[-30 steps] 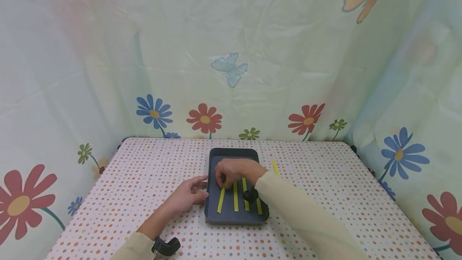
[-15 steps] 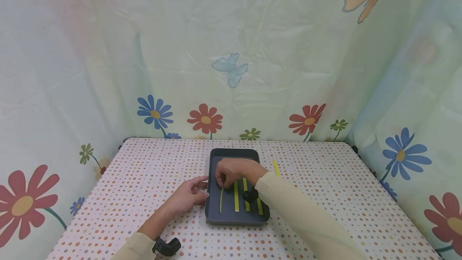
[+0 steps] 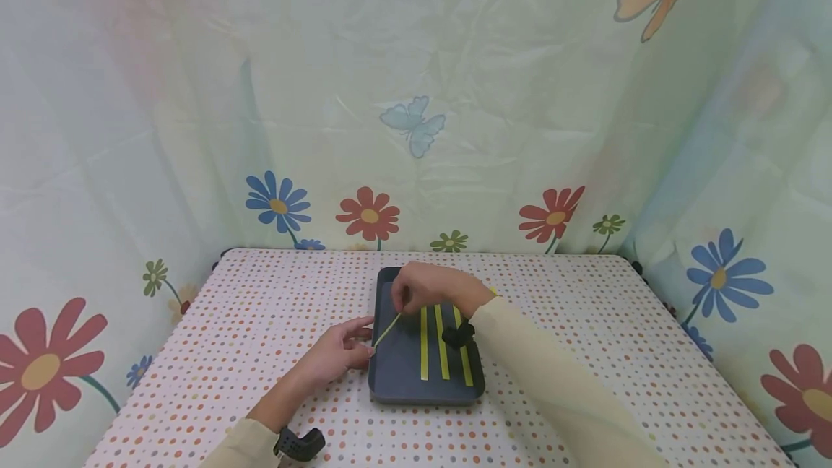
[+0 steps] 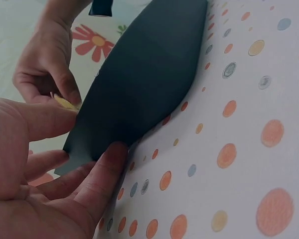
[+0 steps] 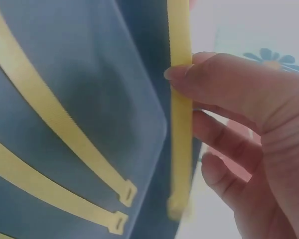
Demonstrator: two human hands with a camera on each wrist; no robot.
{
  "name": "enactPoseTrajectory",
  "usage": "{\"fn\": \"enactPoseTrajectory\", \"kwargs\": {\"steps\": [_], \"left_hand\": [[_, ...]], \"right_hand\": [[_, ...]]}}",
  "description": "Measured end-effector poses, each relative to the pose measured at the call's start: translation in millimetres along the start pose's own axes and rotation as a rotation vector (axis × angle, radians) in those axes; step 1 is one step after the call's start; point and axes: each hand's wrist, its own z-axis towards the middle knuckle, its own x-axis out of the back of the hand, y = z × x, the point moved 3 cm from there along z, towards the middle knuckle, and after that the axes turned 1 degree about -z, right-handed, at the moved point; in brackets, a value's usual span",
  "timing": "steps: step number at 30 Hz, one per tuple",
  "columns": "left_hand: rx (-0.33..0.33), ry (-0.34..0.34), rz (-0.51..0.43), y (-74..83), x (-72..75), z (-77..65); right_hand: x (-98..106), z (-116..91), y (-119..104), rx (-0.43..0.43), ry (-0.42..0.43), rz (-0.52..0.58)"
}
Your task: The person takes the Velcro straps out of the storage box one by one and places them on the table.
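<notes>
My right hand (image 3: 422, 287) pinches a yellow hook-and-loop cable tie (image 3: 387, 330) between thumb and forefinger over the dark tray (image 3: 425, 401). In the right wrist view this flat cable tie (image 5: 181, 144) hangs past the thumb, its lower end blurred. Its free end slants toward the left thumb in the head view. Three more yellow cable ties (image 3: 425, 349) lie side by side in the tray; slotted heads (image 5: 128, 193) show up close. Loosely bent, the fingers of my left hand (image 3: 334, 354) touch the tray's left side.
Another yellow strip (image 3: 493, 291) lies on the dotted tabletop (image 3: 286, 295) right of the tray, mostly hidden behind the right wrist. A flowered curtain (image 3: 312, 128) stands behind the table and along both sides.
The right hand has risen and moved slightly away from me, lifting the leftmost cable tie off the tray floor. That tie has swung toward the left hand, which has stayed in place.
</notes>
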Motion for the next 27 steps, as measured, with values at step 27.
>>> {"fn": "enactPoseTrajectory", "kwargs": {"steps": [27], "left_hand": [[0.001,-0.004,0.004,0.6,0.3,-0.5]], "right_hand": [[24,-60,30,-0.093,0.29,0.231]]}}
